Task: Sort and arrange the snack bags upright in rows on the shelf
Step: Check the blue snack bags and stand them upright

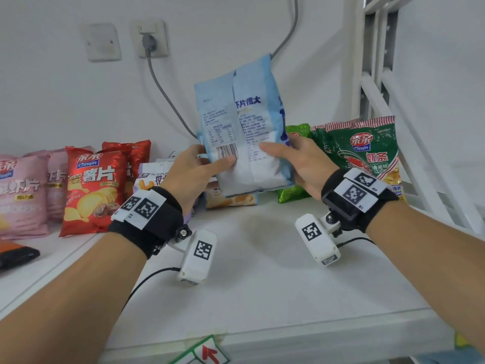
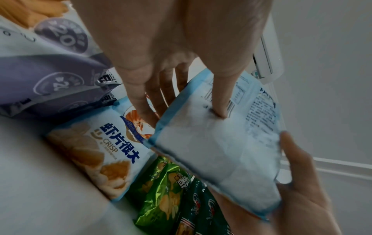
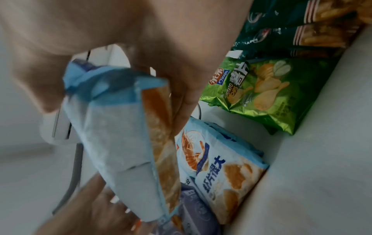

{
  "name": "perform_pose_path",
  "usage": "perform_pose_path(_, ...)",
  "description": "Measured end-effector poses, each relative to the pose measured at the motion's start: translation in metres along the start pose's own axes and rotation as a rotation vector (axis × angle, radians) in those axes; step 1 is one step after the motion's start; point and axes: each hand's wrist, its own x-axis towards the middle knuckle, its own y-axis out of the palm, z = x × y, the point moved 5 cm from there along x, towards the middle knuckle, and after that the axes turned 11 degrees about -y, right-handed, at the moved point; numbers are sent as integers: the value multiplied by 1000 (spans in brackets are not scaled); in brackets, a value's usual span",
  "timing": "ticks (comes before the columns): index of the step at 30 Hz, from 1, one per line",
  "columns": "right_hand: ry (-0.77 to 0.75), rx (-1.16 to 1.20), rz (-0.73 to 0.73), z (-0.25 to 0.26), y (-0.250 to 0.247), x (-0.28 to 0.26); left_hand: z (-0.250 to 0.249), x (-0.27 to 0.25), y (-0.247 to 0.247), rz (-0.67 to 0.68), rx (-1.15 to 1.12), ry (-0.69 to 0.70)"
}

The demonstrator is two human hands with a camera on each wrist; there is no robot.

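Observation:
Both hands hold a light blue snack bag (image 1: 244, 127) upright above the white shelf (image 1: 262, 279), its printed back and barcode facing me. My left hand (image 1: 207, 164) pinches its lower left edge, thumb on the barcode. My right hand (image 1: 286, 153) grips the lower right edge. In the left wrist view the bag (image 2: 217, 155) hangs between thumb and fingers. A second light blue bag (image 1: 231, 199) lies flat beneath it. A light green chips bag (image 1: 294, 194) and a dark green shrimp-strip bag (image 1: 362, 148) stand at the right. Red bags (image 1: 91, 190) and pink bags (image 1: 21, 195) stand at the left.
A purple and white bag (image 1: 149, 177) leans behind my left hand. A wall socket with a grey cable (image 1: 152, 40) is on the back wall. A white ladder frame (image 1: 380, 88) borders the right side. A dark orange packet (image 1: 15, 253) lies at the far left.

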Motion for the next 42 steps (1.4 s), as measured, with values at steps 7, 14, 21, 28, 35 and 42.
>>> perform_pose_path(7, 98, 270, 32, 1, 8, -3, -7, -2, 3, -20, -129, 81)
perform_pose_path(14, 104, 147, 24, -13, 11, -2, -13, -2, -8, -156, 142, 167)
perform_pose_path(21, 29, -21, 45, -8, 15, -2, -14, -7, 10, 40, 59, 99)
perform_pose_path(28, 52, -98, -53, -9, 3, 3, -19, -12, 10, 149, -164, 58)
perform_pose_path(35, 288, 23, -18, -21, 2, -5, -19, -18, 20, 339, -382, -63)
perform_pose_path(42, 186, -71, -122, -13, -8, -1, -16, -7, 3, 27, -148, -24)
